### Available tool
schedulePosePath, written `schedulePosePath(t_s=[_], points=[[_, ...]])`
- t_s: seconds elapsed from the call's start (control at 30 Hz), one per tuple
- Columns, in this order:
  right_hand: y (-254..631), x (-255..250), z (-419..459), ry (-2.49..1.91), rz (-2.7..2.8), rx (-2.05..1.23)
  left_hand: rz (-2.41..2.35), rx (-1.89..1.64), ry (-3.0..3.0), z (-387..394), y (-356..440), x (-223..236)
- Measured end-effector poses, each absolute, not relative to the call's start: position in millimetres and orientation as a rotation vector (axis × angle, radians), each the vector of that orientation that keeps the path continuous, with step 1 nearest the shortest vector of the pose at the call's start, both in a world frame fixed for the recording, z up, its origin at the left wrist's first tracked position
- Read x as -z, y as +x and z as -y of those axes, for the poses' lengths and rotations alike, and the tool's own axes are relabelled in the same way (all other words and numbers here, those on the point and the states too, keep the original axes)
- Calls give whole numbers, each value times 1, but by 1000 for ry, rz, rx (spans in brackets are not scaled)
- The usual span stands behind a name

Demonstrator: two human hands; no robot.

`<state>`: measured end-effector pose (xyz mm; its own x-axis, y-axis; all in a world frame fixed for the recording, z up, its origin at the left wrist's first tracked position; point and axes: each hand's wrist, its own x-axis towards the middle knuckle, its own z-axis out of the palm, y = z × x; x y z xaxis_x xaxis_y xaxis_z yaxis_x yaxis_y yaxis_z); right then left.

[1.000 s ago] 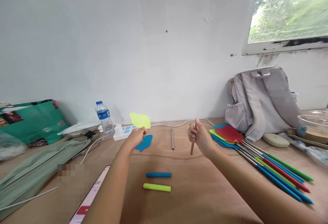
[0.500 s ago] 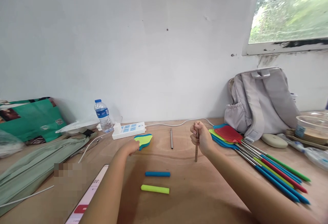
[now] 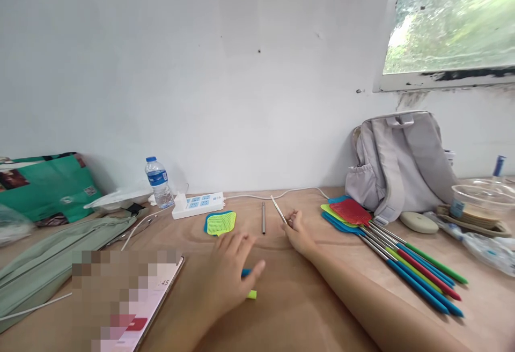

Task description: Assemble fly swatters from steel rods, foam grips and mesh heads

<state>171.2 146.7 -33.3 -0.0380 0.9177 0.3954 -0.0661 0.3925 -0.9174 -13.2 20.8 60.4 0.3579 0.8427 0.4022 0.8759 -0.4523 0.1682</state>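
So the step in hand looks like rod handling, basically. The right hand (image 3: 300,236) has its fingers closed around the near end of a thin metal rod (image 3: 278,209), which slants away toward the wall; can't tell if its far end touches the tabletop (image 3: 298,293) or sits just above it. A second rod (image 3: 263,218) lies just to the left, pointing roughly straight away from the person. The left hand (image 3: 229,271) is empty as far as I can see, fingers spread and released, right over a blue tube (image 3: 246,272) and a yellow-green tube (image 3: 251,294). Only the right-hand ends of those two poke out, so no idea if the palm is touching them. Past the left fingertips there's a yellow-green mesh head (image 3: 221,223) lying on a blue mesh head (image 3: 205,224), near the power strip (image 3: 198,205). Over on the right, a pile of whole swatters (image 3: 350,211) sits in front of the backpack (image 3: 406,164). My take: any move from here calls for a steady pinch on that skinny rod, keeping it off its neighbor, and a careful left hand, since round tubes like that would probably roll if bumped.
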Motion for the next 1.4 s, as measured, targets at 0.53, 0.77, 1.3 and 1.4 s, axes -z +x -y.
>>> schedulePosePath(t_s=[0.53, 0.77, 1.3, 1.4], points=[[145, 44, -191, -1493, 1842, -430, 1801, 623, -2804, -21, -29, -8], [147, 37, -172, -1287, 2155, -358, 2070, 365, -2612, -16, -35, -10], [149, 27, -161, -889, 2482, -261, 1961, 622, -2720, -20, -37, 5], [152, 28, -162, -875, 2489, -260, 1971, 652, -2751, -20, -38, 3]])
